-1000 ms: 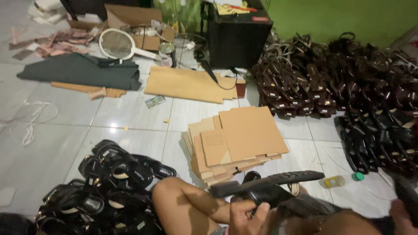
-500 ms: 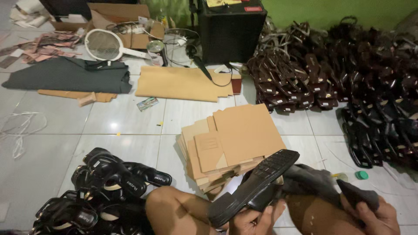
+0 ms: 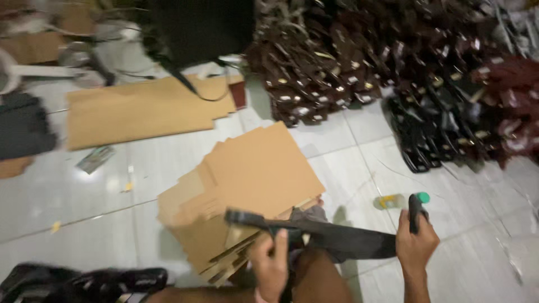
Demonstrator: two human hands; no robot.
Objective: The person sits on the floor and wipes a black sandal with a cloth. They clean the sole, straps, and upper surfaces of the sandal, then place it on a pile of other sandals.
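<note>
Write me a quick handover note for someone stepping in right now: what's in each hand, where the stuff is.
Left hand: closed on a long flat black sandal sole, held across the knee.
Right hand: grip closed on a small dark handle; which tool it is cannot be told.
Cardboard stack lies just ahead on the floor tiles. Small green-capped bottle beside the right hand. Finished dark sandals heaped upper right, loose black ones lower left.

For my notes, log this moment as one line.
left hand: grips dark sole | right hand: holds black tool | nearby: cardboard stack, small bottle
</note>
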